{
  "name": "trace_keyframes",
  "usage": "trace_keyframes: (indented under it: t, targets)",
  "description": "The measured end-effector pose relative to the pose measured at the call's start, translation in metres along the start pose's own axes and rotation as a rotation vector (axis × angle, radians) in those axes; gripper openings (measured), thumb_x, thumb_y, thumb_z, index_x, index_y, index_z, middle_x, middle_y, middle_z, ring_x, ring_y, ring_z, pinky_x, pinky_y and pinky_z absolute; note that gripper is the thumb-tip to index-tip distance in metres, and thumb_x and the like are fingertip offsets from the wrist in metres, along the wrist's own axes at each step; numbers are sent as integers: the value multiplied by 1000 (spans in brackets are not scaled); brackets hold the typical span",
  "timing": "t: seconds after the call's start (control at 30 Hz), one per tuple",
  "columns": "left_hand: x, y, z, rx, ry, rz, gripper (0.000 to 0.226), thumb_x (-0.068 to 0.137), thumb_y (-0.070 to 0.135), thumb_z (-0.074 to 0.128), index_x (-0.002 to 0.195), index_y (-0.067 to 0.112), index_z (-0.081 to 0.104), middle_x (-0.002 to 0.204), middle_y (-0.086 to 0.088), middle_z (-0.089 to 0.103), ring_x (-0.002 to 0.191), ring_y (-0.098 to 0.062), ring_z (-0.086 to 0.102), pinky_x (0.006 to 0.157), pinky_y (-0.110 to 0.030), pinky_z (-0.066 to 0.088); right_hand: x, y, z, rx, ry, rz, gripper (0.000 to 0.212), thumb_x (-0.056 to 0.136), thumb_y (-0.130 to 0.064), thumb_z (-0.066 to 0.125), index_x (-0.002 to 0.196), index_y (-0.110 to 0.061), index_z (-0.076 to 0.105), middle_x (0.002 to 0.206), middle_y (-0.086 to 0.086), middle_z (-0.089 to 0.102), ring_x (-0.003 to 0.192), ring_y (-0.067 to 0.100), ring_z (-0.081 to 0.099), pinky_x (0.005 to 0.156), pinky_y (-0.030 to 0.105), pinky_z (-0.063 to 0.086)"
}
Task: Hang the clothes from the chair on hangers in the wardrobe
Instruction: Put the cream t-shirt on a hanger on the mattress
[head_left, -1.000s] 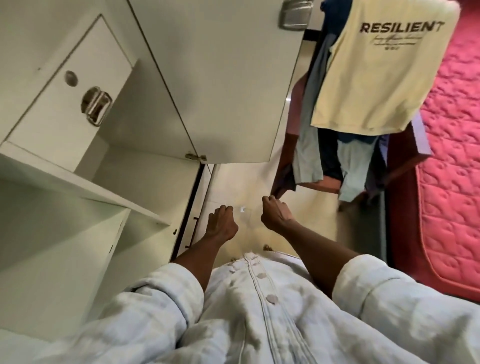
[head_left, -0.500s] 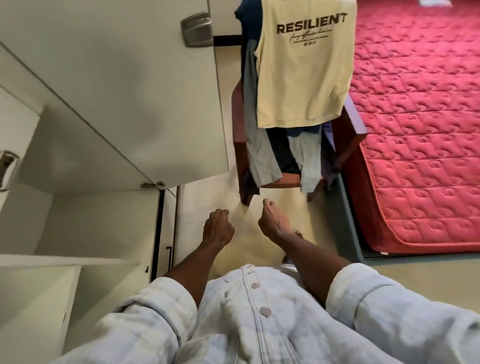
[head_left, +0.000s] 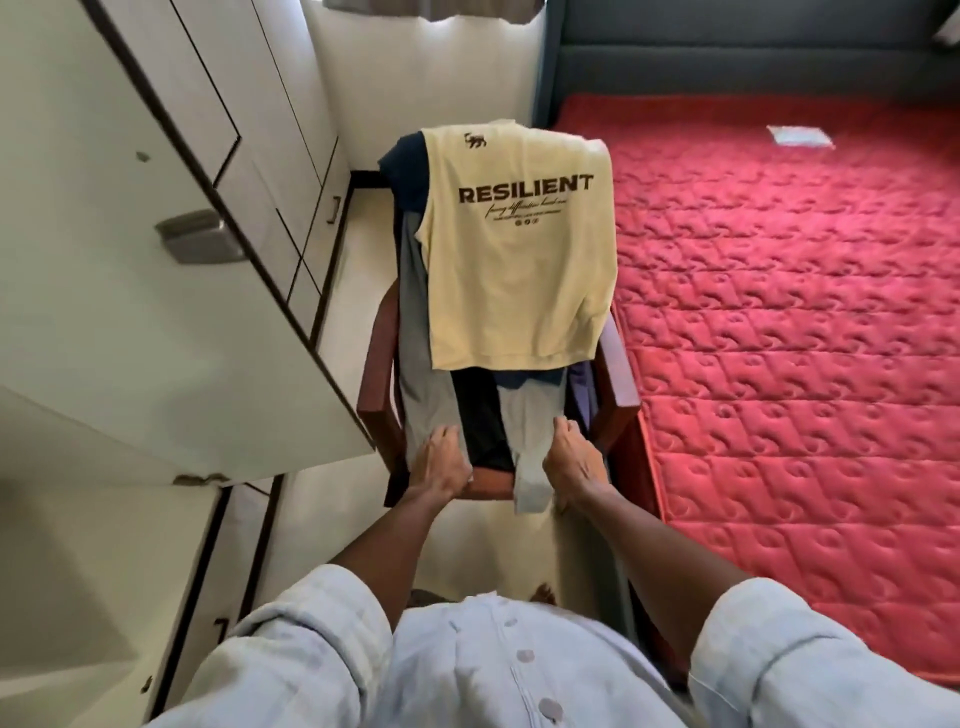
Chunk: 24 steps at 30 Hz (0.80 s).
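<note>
A wooden chair (head_left: 376, 358) stands straight ahead, piled with clothes. A pale yellow T-shirt (head_left: 519, 280) printed RESILIENT is draped over its back. Under it lie a navy garment (head_left: 409, 171), a grey garment (head_left: 420, 374), a black one (head_left: 480, 415) and a light grey-blue one (head_left: 530, 436) that hangs over the seat's front edge. My left hand (head_left: 441, 462) rests on the grey garment at the seat front with fingers laid forward. My right hand (head_left: 571, 462) rests beside the light garment in the same way. The open wardrobe (head_left: 104, 545) is at the lower left. No hanger is in view.
The open wardrobe door (head_left: 130, 291) with its metal handle (head_left: 200, 236) juts out close to the chair's left side. A bed with a red quilted mattress (head_left: 779, 322) fills the right. A narrow strip of cream floor (head_left: 493, 551) runs between me and the chair.
The view has swung from the wardrobe up to the chair. Both hands have moved forward from hanging in the air over the floor onto the clothes at the seat front.
</note>
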<state>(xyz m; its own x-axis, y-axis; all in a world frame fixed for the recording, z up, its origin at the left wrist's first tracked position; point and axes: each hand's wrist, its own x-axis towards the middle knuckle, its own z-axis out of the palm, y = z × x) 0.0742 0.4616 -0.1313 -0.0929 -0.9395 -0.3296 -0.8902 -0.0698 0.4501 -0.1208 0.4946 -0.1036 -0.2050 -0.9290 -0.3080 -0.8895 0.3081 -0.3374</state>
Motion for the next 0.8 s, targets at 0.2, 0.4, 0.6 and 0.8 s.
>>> trace_keyframes:
  t: [0.2, 0.4, 0.6, 0.8]
  targets:
    - [78, 54, -33, -84, 90, -4, 53, 92, 13, 51, 144, 12, 43, 146, -8, 46, 127, -29, 50, 99, -39, 45, 90, 12, -65, 59, 56, -18, 44, 86, -5, 48, 129, -6, 38, 127, 19, 47, 102, 44, 59, 73, 42, 41]
    - [183, 84, -80, -202, 166, -20, 54, 88, 9, 56, 141, 6, 46, 140, -13, 50, 127, -30, 49, 104, -40, 43, 174, -10, -104, 78, 116, -100, 39, 84, 0, 44, 123, -6, 40, 126, 18, 46, 92, 43, 58, 68, 43, 44]
    - [299, 121, -148, -423, 331, -34, 37, 92, 20, 61, 127, 6, 58, 122, -13, 62, 112, -30, 58, 93, -38, 49, 281, -50, -144, -12, 188, -205, 33, 86, -5, 48, 118, -5, 48, 119, 15, 51, 93, 37, 57, 75, 41, 47]
    - [402, 152, -236, -659, 533, -74, 16, 95, 16, 57, 108, 7, 62, 99, -4, 64, 89, -16, 58, 83, -34, 52, 394, -114, -189, -104, 200, -261, 68, 91, -17, 50, 152, -10, 21, 161, 11, 17, 146, 31, 19, 118, 45, 19]
